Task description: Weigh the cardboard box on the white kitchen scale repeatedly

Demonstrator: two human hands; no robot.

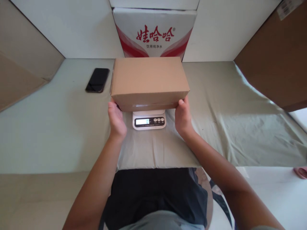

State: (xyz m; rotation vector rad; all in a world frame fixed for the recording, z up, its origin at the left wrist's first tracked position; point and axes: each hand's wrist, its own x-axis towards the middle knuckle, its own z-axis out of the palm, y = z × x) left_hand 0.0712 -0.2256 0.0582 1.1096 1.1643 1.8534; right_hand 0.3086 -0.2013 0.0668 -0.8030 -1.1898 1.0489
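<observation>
A closed brown cardboard box is held between my two hands, above a small white digital scale. My left hand grips the box's lower left corner, its fingers partly hidden beneath it. At the lower right corner my right hand holds on, thumb against the front face and the other fingers out of sight. The scale's lit display reads 0, and several round buttons sit to its right. Most of the weighing plate is hidden by the box; whether the two touch I cannot tell.
A dark smartphone lies on the pale green cloth left of the box. Behind stands a white and red carton with Chinese lettering. Large cardboard pieces rise at the left and right. The table's front edge is near my lap.
</observation>
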